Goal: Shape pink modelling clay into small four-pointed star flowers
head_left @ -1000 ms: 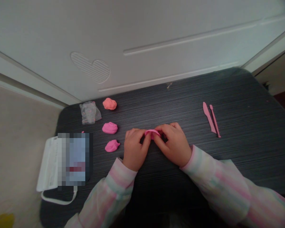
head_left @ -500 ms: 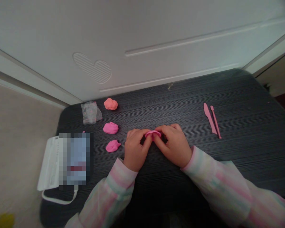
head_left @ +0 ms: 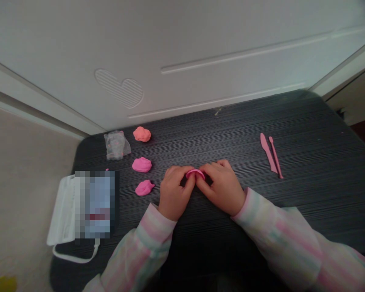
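Between my two hands is a small piece of bright pink modelling clay (head_left: 196, 172), thin and curved along its upper edge. My left hand (head_left: 175, 190) pinches its left side with thumb and fingers. On its right side, my right hand (head_left: 222, 184) grips it the same way, and the thumbs come close together in front, covering most of the clay. Left of my hands lie two pink clay lumps, an upper one (head_left: 142, 164) and a lower one (head_left: 144, 187). An orange clay lump (head_left: 142, 134) sits farther back.
A crumpled clear plastic bag (head_left: 117, 144) lies at the back left. Nearer are a white device (head_left: 61, 211) with a blurred-out screen and a white cable (head_left: 76, 259). A pink plastic knife (head_left: 268, 152) and a thin pink stick tool (head_left: 276, 157) lie right. A white panel (head_left: 200, 48) borders the dark table (head_left: 316, 162).
The thumbs have closed in over the front of the pink clay, so less of it shows. Both hands stay in nearly the same place.
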Action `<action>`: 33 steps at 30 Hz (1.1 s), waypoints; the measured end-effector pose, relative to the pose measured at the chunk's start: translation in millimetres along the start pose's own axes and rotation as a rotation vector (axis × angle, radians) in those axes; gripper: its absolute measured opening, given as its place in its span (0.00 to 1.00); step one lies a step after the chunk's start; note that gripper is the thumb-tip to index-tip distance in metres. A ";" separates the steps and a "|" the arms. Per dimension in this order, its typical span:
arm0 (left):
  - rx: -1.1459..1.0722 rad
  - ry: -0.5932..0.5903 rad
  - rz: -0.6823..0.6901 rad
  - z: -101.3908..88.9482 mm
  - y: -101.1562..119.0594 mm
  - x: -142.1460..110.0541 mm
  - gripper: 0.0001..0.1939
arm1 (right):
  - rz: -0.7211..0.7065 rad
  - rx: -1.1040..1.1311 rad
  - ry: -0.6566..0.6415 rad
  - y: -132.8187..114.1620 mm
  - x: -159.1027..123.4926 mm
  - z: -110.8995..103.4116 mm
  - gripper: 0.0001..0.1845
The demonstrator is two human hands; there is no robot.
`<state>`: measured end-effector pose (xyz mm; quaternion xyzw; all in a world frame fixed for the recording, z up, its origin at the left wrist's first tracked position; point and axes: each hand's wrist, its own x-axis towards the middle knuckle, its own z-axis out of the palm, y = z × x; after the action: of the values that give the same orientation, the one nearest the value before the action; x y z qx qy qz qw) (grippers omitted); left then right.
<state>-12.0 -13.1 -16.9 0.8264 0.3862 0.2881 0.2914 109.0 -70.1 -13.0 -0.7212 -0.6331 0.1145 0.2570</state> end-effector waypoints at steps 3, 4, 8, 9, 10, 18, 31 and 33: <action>0.011 0.005 -0.027 0.4 0.5 -0.4 0.04 | 0.009 0.008 0.018 0.8 0.0 0.0 0.10; 0.016 0.007 -0.038 0.5 0.7 -0.5 0.04 | 0.015 0.023 0.030 1.0 -0.1 -0.2 0.09; 0.088 -0.005 -0.052 0.4 2.6 0.0 0.02 | 0.018 0.101 0.084 1.8 0.1 -1.2 0.06; 0.115 -0.017 -0.039 0.1 3.1 0.3 0.03 | 0.014 0.112 0.092 2.0 0.1 -1.3 0.06; 0.137 -0.026 -0.025 -0.1 3.4 0.5 0.03 | 0.008 0.116 0.095 2.2 0.2 -1.2 0.06; 0.076 -0.057 0.014 -0.7 0.3 0.4 0.06 | -0.014 0.068 0.057 4.1 0.4 -0.3 0.07; 0.001 -0.010 -0.076 1.4 0.2 -1.9 0.07 | -0.053 -0.096 0.005 3.4 1.2 -3.0 0.14; 0.021 -0.012 -0.044 1.2 0.3 -1.4 0.06 | -0.068 -0.099 0.005 3.3 0.9 -3.0 0.14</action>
<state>-11.7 -14.6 -17.8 0.8226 0.4055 0.2727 0.2910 113.4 -70.1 -12.0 -0.7115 -0.6613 0.0723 0.2262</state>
